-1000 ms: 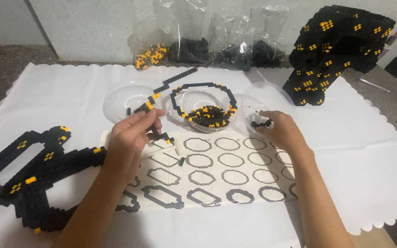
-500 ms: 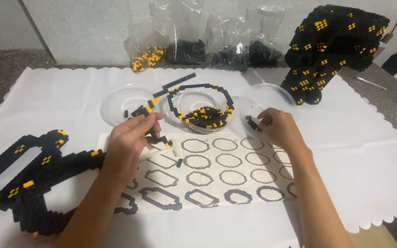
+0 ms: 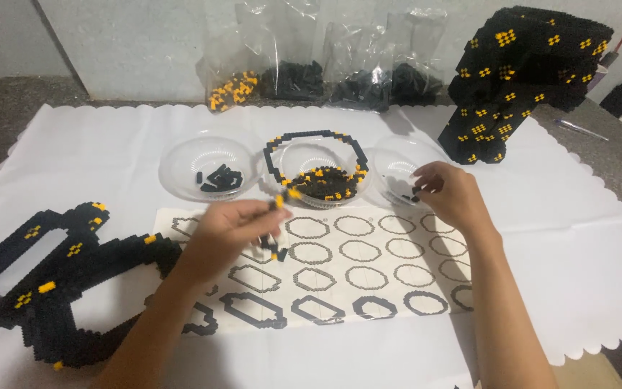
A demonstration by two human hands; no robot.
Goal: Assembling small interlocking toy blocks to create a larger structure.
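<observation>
Worktop [image 3: 59,94]: grey, covered by a white scalloped cloth [image 3: 570,238] on which everything is laid.

Block tower [image 3: 520,72]: black with yellow dots, set upright beyond and outward of the right hand.

Flat block frame [image 3: 52,288]: black with yellow studs, laid outward of the left hand, beside the forearm.

Pattern sheet [image 3: 368,266]: printed with rows of ring outlines, spread beneath both hands.

Plastic bags [image 3: 325,65]: stood in a row at the far edge, filled with black and yellow pieces.

Three clear bowls: left bowl [image 3: 210,169] with a few black pieces, beyond the left hand; middle bowl [image 3: 318,176] with black and yellow pieces, ringed by a black block loop [image 3: 282,148]; right bowl [image 3: 397,169], reached into by the right hand.

Left hand [image 3: 235,230]: closed on a short black and yellow block strip [image 3: 276,216], held over the sheet.

Right hand [image 3: 448,194]: fingertips pinched narrow at the right bowl's near rim; whether a piece is gripped cannot be told.
</observation>
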